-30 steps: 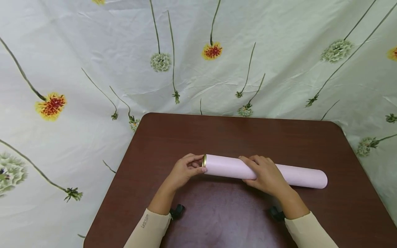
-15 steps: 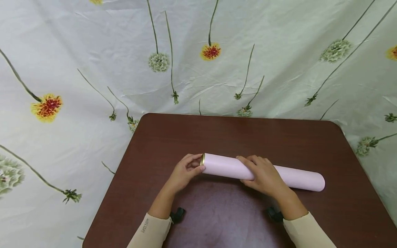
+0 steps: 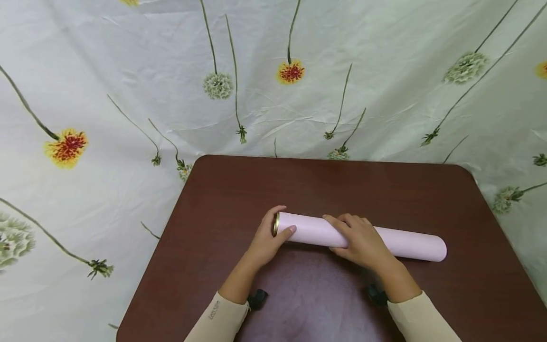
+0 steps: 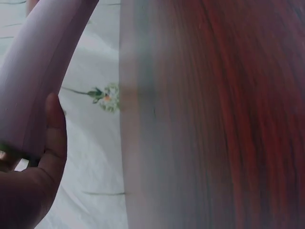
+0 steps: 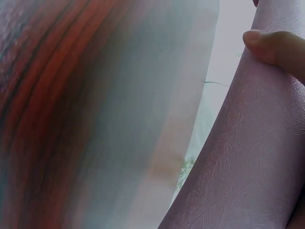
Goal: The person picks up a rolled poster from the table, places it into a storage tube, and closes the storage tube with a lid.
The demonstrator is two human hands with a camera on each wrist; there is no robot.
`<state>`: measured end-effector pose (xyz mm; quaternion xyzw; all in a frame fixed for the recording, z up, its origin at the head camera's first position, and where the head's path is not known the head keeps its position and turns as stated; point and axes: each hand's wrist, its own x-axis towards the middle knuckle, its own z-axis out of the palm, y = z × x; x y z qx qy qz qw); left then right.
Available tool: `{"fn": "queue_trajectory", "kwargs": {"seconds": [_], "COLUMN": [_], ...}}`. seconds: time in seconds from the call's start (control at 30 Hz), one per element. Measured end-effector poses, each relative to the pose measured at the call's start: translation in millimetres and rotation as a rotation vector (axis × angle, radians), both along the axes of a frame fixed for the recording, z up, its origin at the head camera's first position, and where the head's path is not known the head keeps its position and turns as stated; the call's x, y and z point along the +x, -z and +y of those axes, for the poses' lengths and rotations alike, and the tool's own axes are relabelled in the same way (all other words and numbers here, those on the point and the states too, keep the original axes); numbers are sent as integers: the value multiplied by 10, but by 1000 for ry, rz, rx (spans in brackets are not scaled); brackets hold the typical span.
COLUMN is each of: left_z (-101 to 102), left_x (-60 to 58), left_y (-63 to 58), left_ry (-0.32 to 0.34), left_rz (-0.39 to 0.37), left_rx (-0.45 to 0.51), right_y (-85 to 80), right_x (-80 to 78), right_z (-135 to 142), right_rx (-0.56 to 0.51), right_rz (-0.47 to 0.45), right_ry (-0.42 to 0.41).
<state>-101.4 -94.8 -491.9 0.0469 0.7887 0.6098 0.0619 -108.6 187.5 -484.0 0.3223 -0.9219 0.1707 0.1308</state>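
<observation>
A long pale pink tube (image 3: 314, 230) lies slantwise in front of me in the head view, a gold rim (image 3: 276, 224) at its left end. My left hand (image 3: 266, 241) grips that end, thumb on the near side and a finger reaching over the far side. Around the middle of the tube, my right hand (image 3: 363, 241) holds it from above with the thumb on the near side. The left wrist view shows the left hand's thumb (image 4: 56, 119) along the tube (image 4: 40, 62). In the right wrist view, the right thumb (image 5: 269, 45) presses on the creased pink surface (image 5: 238, 157).
Under the tube is a dark reddish-brown table (image 3: 239, 185) with rounded far corners. A white cloth (image 3: 171, 57) printed with flowers hangs behind it and on both sides. Black straps (image 3: 258, 299) sit at both wrists, by the cream sleeves (image 3: 220, 320).
The left hand has shifted from fingertips at the gold rim to a wider grip further along the tube's end. The tube has slid slightly left, with the right hand still holding it.
</observation>
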Motion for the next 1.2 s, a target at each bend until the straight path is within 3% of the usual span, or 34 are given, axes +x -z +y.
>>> {"fn": "queue_trajectory", "kwargs": {"seconds": [0.2, 0.6, 1.1, 1.2], "left_z": [67, 48, -33, -57], "left_x": [-6, 7, 12, 12], "left_y": [-8, -28, -85, -74], "left_ry": [-36, 4, 81, 65], "left_rz": [-15, 31, 37, 28], "left_rx": [-7, 7, -139, -171], "right_y": [-16, -14, -36, -31], "right_x": [1, -6, 5, 7], "right_z": [-31, -70, -109, -116], "right_rx": [2, 6, 16, 19], "right_rz": [-4, -12, -20, -19], "right_ry": [-10, -18, -23, -18]}}
